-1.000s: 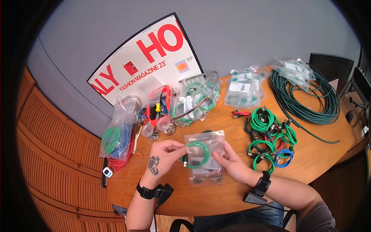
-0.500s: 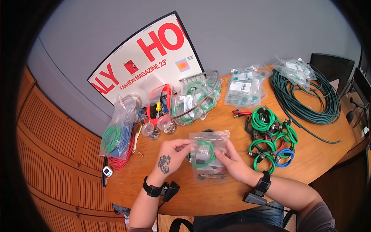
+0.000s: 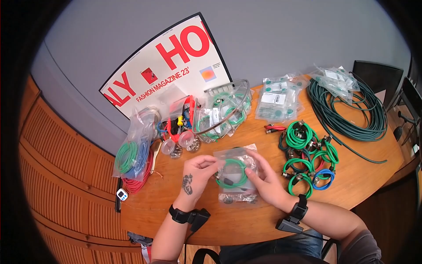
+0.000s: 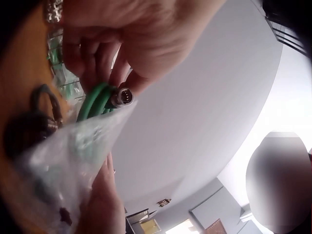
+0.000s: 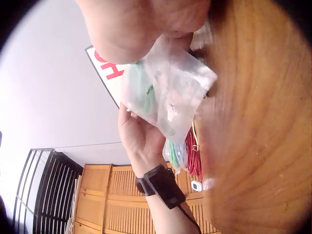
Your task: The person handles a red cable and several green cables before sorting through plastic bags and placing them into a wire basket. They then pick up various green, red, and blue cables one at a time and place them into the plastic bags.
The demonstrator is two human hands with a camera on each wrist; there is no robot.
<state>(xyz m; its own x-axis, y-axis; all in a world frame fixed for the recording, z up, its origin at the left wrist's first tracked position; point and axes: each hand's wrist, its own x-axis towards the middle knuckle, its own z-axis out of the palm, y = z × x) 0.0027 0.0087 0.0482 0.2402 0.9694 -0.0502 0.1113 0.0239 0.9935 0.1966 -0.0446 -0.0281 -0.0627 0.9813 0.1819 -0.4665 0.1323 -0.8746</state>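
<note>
A coiled green cable [image 3: 232, 173] lies mostly inside a clear plastic bag [image 3: 245, 198]. My left hand [image 3: 198, 174] pinches the coil at the bag's left edge. In the left wrist view a metal connector [image 4: 124, 96] sticks out beside the green loops [image 4: 95, 103], just past the bag's edge. On the other side my right hand [image 3: 267, 180] grips the bag, thumb on its front and fingers behind it. The right wrist view has the bag [image 5: 178, 92] stretched between both hands, the green coil showing faintly through it.
To the right lie a heap of short green, blue and red cables [image 3: 310, 158] and a large dark green cable coil [image 3: 378, 119]. Bags with labels [image 3: 274, 103] sit at the back. A wire basket [image 3: 222, 125], small jars [image 3: 187, 140] and bagged cables [image 3: 132, 158] stand left and behind.
My left hand has moved right, and the green coil sits farther right within the bag. The bag has shifted right too, and its lower end now looks folded up. The right forearm has stayed in place.
</note>
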